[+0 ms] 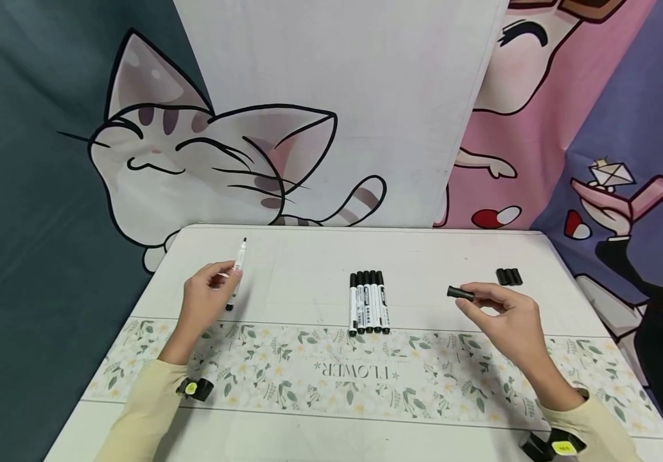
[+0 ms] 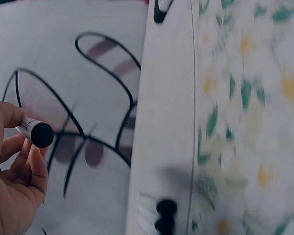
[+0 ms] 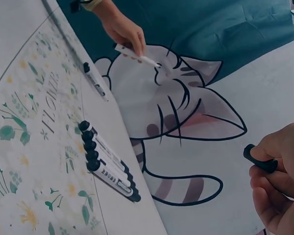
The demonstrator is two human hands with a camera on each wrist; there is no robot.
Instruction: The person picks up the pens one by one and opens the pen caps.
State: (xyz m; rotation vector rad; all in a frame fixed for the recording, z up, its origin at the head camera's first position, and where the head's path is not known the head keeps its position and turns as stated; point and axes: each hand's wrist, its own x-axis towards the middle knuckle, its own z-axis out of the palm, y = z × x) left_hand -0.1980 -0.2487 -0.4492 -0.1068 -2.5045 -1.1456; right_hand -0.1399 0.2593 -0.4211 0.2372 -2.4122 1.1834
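Raised over the left side of the table, my left hand (image 1: 211,292) grips a white marker (image 1: 241,255) between thumb and fingers. Its bare dark tip points up and away, while the black butt end faces the camera in the left wrist view. Below that hand lie more markers (image 2: 165,208), mostly hidden by it in the head view. My right hand (image 1: 507,321) pinches a loose black marker cap (image 1: 461,293) between thumb and fingertips, above the table's right side. Several capped white markers (image 1: 368,303) lie side by side between the hands, black caps toward the wall.
Three black caps (image 1: 509,276) stand close together beyond my right hand. A floral strip with lettering (image 1: 354,372) crosses the white table (image 1: 302,263). Behind the table's far edge hang cartoon-printed cloths (image 1: 331,77).
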